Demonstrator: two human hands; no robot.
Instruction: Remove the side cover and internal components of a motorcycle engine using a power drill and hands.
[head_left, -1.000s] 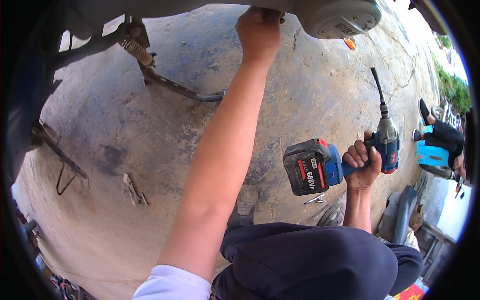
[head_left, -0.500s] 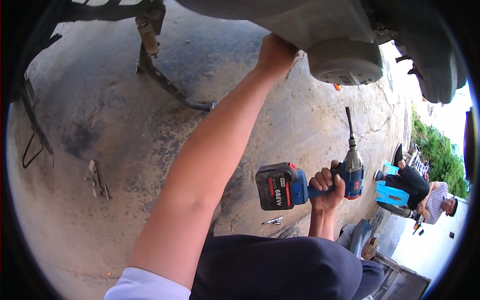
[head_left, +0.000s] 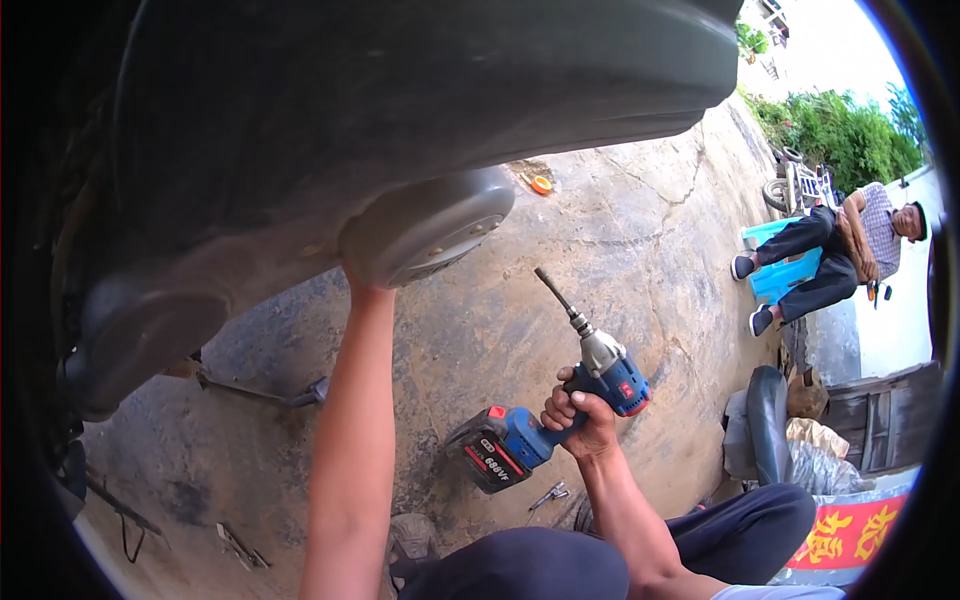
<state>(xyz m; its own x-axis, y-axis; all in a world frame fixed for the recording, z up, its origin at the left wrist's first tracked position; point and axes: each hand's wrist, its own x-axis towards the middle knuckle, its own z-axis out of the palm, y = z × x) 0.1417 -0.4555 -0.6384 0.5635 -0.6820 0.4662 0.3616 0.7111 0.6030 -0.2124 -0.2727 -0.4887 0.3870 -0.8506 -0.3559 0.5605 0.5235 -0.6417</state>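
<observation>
My left hand reaches up behind a rounded grey housing under the dark body panel of a vehicle; its fingers are hidden there. My right hand grips a blue and grey cordless impact driver by its handle, a black battery at the lower left and a long bit pointing up and leftward, below and right of the housing. A metal stand leg lies beyond my left forearm. Small metal tools lie on the concrete floor below the driver.
A person sits on a light-blue plastic stool at right. Behind are a parked two-wheeler and bushes. A dark seat, scrap and a red banner are at lower right. An orange object lies beyond the housing.
The view has swung up and right: the vehicle's panel now fills the top and more of the seated person shows. My left hand has gone out of sight behind the housing; the driver stays held.
</observation>
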